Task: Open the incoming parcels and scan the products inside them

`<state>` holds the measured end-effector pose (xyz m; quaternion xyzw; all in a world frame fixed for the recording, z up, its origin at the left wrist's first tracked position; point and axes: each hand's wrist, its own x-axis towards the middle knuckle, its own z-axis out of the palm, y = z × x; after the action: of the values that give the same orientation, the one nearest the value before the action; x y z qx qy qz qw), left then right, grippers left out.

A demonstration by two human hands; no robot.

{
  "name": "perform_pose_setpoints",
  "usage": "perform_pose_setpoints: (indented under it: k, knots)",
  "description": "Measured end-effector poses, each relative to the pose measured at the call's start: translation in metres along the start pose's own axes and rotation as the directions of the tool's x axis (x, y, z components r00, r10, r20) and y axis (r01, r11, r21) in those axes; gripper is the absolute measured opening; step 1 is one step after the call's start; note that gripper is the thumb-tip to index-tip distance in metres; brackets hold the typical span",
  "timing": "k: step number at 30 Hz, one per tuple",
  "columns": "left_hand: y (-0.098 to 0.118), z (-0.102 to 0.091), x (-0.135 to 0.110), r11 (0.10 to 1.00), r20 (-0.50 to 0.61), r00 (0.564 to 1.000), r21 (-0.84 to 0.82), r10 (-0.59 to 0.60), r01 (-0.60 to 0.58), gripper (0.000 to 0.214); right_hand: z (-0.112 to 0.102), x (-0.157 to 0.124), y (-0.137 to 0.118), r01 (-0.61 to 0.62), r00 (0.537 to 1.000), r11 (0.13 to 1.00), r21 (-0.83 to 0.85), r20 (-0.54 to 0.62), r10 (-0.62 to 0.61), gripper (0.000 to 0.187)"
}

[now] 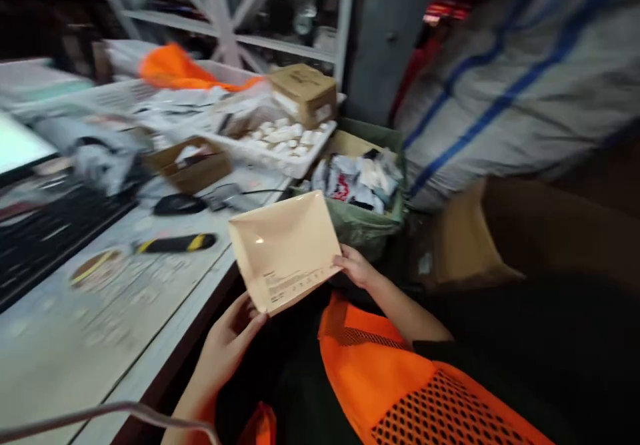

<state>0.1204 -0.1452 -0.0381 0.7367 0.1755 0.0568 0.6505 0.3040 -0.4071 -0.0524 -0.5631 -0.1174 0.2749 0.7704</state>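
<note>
I hold a flat beige packet point(285, 248) with small print along its lower edge, out over the table's edge. My left hand point(227, 341) grips its lower left corner from below. My right hand point(355, 266) pinches its lower right corner. The packet is tilted, its face toward me. An orange mesh vest point(400, 378) covers my lap and right arm.
A grey worktable point(115, 311) holds a black and yellow cutter point(175, 243), a black mouse point(179, 203), a keyboard point(45, 235), small cartons and a white tray of small white items point(285, 139). A green bin of packets point(363, 195) stands beyond the table. Large striped sacks point(520, 78) and cartons fill the right.
</note>
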Motion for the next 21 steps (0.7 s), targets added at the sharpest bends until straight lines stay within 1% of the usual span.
perform_pose_setpoints:
  k: [2, 4, 7, 10, 12, 14, 17, 21]
  knots:
    - [0.000, 0.009, 0.015, 0.998, 0.013, 1.000, 0.057, 0.018, -0.019, 0.082, -0.015, -0.010, -0.009, 0.044, 0.992, 0.999, 0.029, -0.123, -0.040, 0.041]
    - [0.002, 0.018, 0.025, 0.995, 0.040, 0.998, 0.087, 0.044, -0.047, 0.083, -0.025, -0.020, -0.015, 0.086, 0.977, 0.994, 0.060, -0.200, -0.072, 0.040]
    - [0.008, 0.029, 0.032, 0.993, 0.093, 0.994, 0.093, 0.059, -0.068, 0.082, -0.034, -0.030, -0.021, 0.133, 0.964, 0.985, 0.113, -0.246, -0.102, 0.038]
    - [0.013, 0.035, 0.035, 0.994, 0.126, 0.991, 0.095, 0.045, -0.057, 0.084, -0.041, -0.028, -0.023, 0.163, 0.958, 0.971, 0.173, -0.264, -0.113, 0.035]
    - [0.014, 0.033, 0.036, 0.994, 0.137, 0.990, 0.097, 0.041, -0.055, 0.084, -0.049, -0.022, -0.024, 0.173, 0.954, 0.960, 0.219, -0.279, -0.108, 0.035]
    - [0.011, 0.027, 0.035, 0.993, 0.121, 0.992, 0.109, 0.037, -0.050, 0.081, -0.058, -0.014, -0.025, 0.188, 0.946, 0.945, 0.267, -0.307, -0.101, 0.035]
    - [0.001, 0.014, 0.031, 0.990, 0.059, 0.998, 0.137, 0.005, -0.013, 0.077, -0.071, -0.001, -0.031, 0.246, 0.922, 0.908, 0.340, -0.371, -0.111, 0.034]
    - [-0.019, 0.000, 0.023, 0.987, -0.026, 0.996, 0.133, -0.089, 0.091, 0.083, -0.082, 0.010, -0.047, 0.333, 0.888, 0.846, 0.416, -0.439, -0.133, 0.031]
